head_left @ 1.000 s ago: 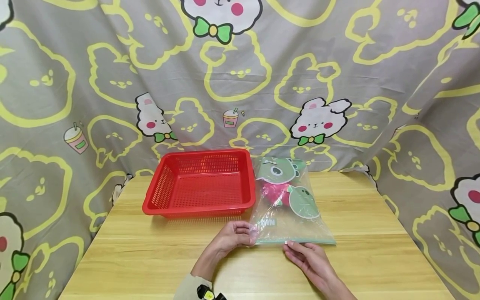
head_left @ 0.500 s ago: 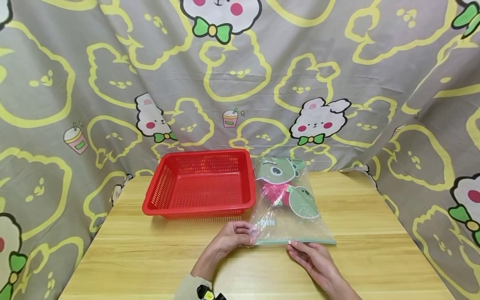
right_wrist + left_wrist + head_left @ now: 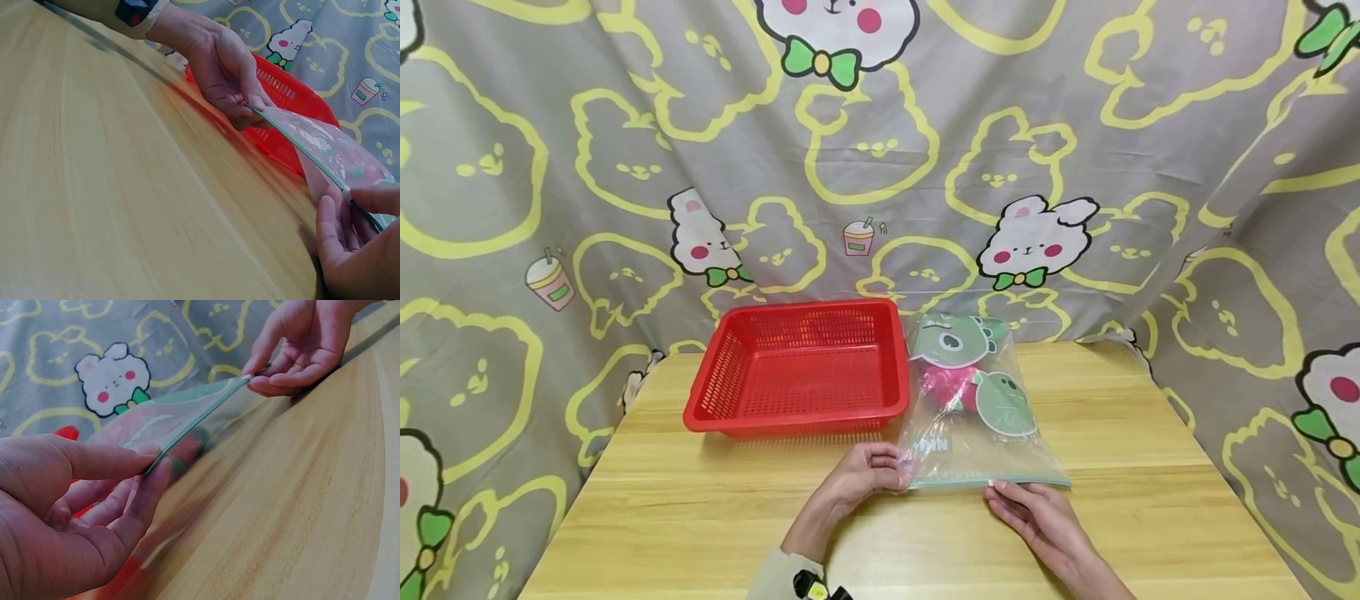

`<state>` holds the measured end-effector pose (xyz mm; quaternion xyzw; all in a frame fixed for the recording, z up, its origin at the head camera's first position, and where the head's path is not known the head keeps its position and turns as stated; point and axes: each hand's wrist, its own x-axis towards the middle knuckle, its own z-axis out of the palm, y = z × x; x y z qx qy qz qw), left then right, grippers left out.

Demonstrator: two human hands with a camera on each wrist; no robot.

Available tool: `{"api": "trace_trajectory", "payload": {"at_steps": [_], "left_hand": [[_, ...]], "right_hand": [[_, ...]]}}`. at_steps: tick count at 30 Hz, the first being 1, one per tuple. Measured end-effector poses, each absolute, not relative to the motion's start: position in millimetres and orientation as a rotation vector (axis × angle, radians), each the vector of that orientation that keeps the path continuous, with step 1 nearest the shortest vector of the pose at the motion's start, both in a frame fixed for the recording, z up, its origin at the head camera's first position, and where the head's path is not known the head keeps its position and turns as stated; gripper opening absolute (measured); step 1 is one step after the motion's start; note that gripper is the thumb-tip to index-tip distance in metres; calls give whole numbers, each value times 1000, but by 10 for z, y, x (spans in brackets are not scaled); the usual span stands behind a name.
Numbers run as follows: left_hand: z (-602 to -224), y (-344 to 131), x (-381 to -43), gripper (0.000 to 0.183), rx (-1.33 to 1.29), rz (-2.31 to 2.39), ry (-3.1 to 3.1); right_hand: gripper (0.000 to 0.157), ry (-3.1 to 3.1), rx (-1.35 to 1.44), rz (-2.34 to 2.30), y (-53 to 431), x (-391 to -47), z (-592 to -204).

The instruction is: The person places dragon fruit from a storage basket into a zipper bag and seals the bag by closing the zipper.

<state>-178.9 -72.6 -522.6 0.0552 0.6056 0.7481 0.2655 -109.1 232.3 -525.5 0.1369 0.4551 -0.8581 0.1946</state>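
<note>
A clear slider zip bag (image 3: 977, 457) with green cartoon prints lies on the table, its green zip edge facing me. Inside it shows something pink with green bits (image 3: 950, 386), partly covered by the prints. My left hand (image 3: 863, 477) pinches the left corner of the zip edge between thumb and fingers. With thumb and forefinger, my right hand (image 3: 1045, 527) pinches the small white slider (image 3: 347, 195) on the strip, a little right of its middle. In the left wrist view, the green zip strip (image 3: 199, 420) runs taut between both hands.
A red perforated plastic basket (image 3: 797, 422) stands just left of the bag, its right side close against it. The wooden table (image 3: 700, 517) ends at the back against a grey curtain (image 3: 917, 150) with yellow and rabbit prints, which also hangs at both sides.
My right hand has slid right along the zip edge, carrying the white slider with it. My left hand keeps its place at the left corner, and the bag has barely moved.
</note>
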Motion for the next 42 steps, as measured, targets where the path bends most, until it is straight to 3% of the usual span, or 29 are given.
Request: {"api": "trace_trajectory", "payload": {"at_steps": [23,42], "left_hand": [[-5201,-712,-1775,32,150,2013,1648],[-5211,-726,-1777,30,166,2037,1618]], "right_hand": [[24,1203,358,-2437,2583,-1084,-5250],[20,1182,453,-2455,2763,-1070,-5230]]}}
